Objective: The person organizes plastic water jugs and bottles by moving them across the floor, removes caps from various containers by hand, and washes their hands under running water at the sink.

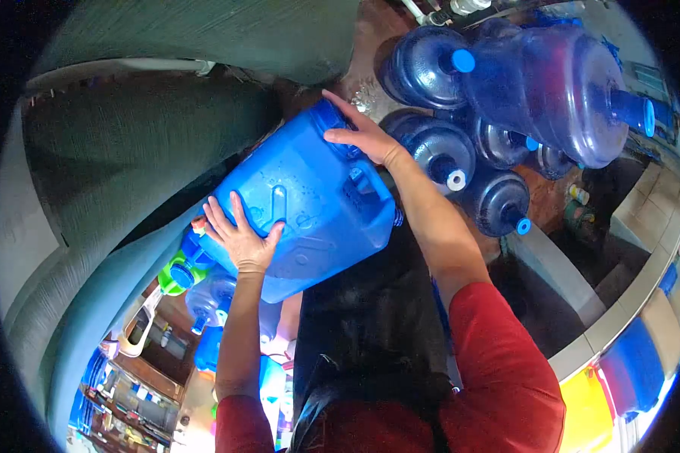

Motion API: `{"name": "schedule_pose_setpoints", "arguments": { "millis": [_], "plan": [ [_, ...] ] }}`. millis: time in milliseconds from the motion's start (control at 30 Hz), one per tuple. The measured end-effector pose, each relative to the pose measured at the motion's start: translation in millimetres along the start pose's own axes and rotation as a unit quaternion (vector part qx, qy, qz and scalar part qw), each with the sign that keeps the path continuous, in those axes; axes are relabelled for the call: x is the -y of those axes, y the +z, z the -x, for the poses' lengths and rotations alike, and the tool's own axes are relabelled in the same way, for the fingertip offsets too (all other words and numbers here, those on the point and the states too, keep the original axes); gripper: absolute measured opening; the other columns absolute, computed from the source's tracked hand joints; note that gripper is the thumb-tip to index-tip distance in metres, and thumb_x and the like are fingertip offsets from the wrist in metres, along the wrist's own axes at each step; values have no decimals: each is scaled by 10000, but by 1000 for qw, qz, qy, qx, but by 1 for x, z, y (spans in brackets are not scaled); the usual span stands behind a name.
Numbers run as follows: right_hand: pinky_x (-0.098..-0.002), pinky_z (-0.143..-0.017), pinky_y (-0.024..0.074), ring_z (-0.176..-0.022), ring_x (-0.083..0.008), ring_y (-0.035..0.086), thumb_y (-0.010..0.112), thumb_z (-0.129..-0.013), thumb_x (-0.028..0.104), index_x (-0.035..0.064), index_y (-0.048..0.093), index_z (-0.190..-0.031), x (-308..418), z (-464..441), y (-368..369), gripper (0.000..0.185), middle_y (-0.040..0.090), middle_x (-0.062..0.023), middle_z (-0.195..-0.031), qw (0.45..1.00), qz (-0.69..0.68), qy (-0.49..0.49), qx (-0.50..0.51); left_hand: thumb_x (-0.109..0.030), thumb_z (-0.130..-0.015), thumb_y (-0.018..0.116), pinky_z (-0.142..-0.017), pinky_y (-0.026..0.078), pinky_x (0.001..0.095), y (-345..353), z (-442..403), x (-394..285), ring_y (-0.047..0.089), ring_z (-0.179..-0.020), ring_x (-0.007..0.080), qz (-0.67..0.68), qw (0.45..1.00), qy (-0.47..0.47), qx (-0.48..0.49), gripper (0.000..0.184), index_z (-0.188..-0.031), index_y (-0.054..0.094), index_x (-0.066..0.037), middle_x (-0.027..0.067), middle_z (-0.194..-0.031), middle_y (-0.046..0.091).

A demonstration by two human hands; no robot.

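A large blue jerrycan (295, 204) with a moulded handle lies tilted in front of my body, water drops on its surface. My left hand (243, 238) rests flat on its lower left side, fingers spread. At the top, my right hand (359, 136) is on the can's blue cap (326, 115), with the thumb apart from the fingers; the fingertips reach over the far edge and are partly hidden.
Several round blue water bottles (438, 151) stand at the upper right, with another bottle (540, 87) lying across them. A dark green sheet (128, 151) hangs at the left. Smaller bottles (210, 298) stand at lower left. A tiled ledge (574, 355) runs along the right.
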State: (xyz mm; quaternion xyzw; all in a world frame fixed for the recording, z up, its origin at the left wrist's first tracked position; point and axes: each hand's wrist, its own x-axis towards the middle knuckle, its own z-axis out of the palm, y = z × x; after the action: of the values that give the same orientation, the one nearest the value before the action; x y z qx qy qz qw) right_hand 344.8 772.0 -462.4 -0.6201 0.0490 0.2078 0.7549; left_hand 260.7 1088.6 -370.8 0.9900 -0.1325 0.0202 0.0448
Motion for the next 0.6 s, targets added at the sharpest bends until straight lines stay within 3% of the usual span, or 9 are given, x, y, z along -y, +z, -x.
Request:
{"name": "schedule_pose_setpoints", "arguments": {
  "millis": [233,467,533,567,600],
  "plan": [
    [-404,-1118,343,-1330,-269,433,814,-772,331,156,359,-1510,32,0,3,885,456,-124,-1447,990,-84,103,37,-779,-718,623,-1135,86,675,0,1,-2,125,-1478,469,10,1000,-16,-1,1094,-1559,265,-178,247,-1595,166],
    [-434,-1117,343,-1335,-277,435,834,-739,287,136,282,-1541,58,16,9,986,451,-144,-1452,979,-103,172,15,-743,-701,669,-1158,55,648,-18,0,-6,70,-1501,447,35,997,-41,48,1102,-1560,271,-179,230,-1624,108],
    [-444,-1115,346,-1340,-277,431,840,-724,256,110,239,-1554,76,35,18,1035,438,-166,-1459,987,-75,144,-14,-693,-738,670,-1169,90,622,-33,4,-3,129,-1489,439,45,998,-7,52,1047,-1550,295,-147,244,-1600,179],
    [-422,-1116,348,-1347,-285,424,864,-690,238,88,240,-1554,84,43,25,1076,421,-188,-1470,986,-73,149,-6,-601,-769,702,-1161,161,606,-47,11,-9,176,-1464,468,35,998,-20,49,981,-1538,312,-135,261,-1578,220],
    [-422,-1116,348,-1347,-285,424,864,-690,238,88,240,-1554,91,52,36,1076,421,-188,-1470,986,-67,151,3,-601,-769,702,-1161,161,606,-56,24,-17,176,-1464,468,34,998,-31,45,981,-1538,312,-135,261,-1578,220]
  ]
}}
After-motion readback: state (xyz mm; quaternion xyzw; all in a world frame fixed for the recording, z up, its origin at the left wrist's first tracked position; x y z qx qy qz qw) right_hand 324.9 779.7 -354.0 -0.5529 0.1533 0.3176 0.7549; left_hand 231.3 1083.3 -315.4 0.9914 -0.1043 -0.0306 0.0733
